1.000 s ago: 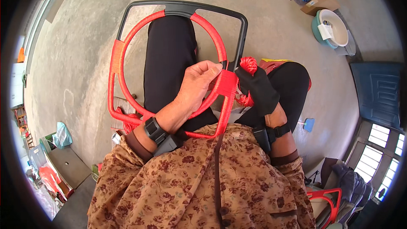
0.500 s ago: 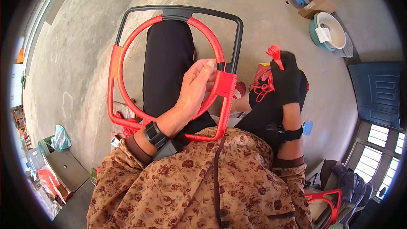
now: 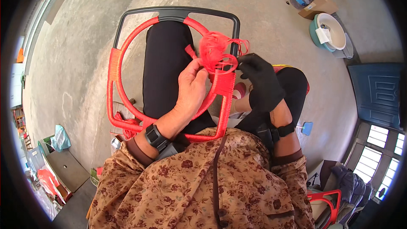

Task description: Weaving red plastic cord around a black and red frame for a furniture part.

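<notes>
1. Since prev. frames: right hand [image 3: 263, 85] (black glove) had swung back in from out at the right, where it had pulled the cord taut, to the frame's right side; the loose red cord bundle [image 3: 218, 51] now sat bunched above the frame corner, btwn both hands.
2. Frame [image 3: 178, 13]: black metal, rounded-square w/ inner ring, lay across the person's lap, far edge out over the knees.
3. Wrap progress, as judged: red cord covered the inner ring, left side, near edge and lower part of right side [image 3: 225, 97]. Top bar and upper right rail were bare black, so a good part was done, top section left.
4. Left hand [image 3: 191, 85] (bare): fingers closed on the ring/right rail just below the bundle, pinning the wrap.
5. Right hand: gloved fingertips pinched shut on cord strands at the bundle's right edge, touching the rail.
6. Outward: concrete floor [image 3: 85, 59]; stacked basins [image 3: 330, 32] and cardboard box [image 3: 319, 5] far right; another red-wrapped frame [image 3: 324, 203] low right; blue door [image 3: 375, 91] at right.
</notes>
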Tool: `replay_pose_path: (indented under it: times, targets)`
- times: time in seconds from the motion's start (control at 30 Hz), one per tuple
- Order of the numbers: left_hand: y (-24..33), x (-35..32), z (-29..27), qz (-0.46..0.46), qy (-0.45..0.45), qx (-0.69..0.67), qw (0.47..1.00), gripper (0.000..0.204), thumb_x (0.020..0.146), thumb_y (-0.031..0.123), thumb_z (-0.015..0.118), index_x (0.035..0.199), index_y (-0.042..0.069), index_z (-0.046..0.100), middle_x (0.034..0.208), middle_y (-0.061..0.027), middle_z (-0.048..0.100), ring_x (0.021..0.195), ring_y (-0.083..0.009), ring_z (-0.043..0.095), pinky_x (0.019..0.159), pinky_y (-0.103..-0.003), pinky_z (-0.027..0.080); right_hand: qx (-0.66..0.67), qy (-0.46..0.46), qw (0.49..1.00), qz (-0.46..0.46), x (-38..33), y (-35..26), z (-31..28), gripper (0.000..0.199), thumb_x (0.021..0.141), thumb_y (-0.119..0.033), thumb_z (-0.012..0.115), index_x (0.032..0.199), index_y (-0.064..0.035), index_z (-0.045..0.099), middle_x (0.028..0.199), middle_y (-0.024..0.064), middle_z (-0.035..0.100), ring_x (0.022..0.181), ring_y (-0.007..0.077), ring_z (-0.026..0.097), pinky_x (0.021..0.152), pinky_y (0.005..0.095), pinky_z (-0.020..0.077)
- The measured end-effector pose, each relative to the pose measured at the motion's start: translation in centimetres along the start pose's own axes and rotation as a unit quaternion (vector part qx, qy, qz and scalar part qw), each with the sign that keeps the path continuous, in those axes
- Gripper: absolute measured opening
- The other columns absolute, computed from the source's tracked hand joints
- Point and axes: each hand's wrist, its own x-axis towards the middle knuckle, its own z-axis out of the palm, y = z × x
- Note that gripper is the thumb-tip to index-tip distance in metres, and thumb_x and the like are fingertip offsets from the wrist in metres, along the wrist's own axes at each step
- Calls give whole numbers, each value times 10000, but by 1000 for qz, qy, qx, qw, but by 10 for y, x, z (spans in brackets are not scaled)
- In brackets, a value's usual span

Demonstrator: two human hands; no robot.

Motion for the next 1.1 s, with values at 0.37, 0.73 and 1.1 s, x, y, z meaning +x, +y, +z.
replay_pose_path:
  times: [0.37, 0.73, 1.1]
  targets:
    - [20, -2, 15, -150, 13, -155, 976, 102, 901, 64, 518, 975, 38, 583, 831, -28, 649, 724, -89, 622, 644, -224, 492, 139, -195, 953, 187, 5, 13, 11, 293, 889, -203, 575, 1120, -22, 567, 915, 61, 624, 791, 130, 608, 662, 280, 503]
    - [24, -5, 18, -124, 2, -136, 983, 241, 929, 145, 574, 1141, 39, 526, 852, -1, 638, 749, -51, 618, 631, -188, 485, -151, 96, 965, -192, -21, 9, -23, 216, 873, -159, 595, 1041, -24, 584, 832, 58, 620, 725, 147, 617, 668, 277, 495]
    - [22, -5, 14, -97, -39, -158, 982, 167, 932, 52, 551, 1077, -30, 546, 933, -92, 669, 808, -124, 646, 762, -268, 532, 243, 36, 963, 106, -33, -2, -12, 197, 902, -167, 568, 1023, -15, 598, 861, 51, 627, 731, 139, 611, 675, 252, 498]
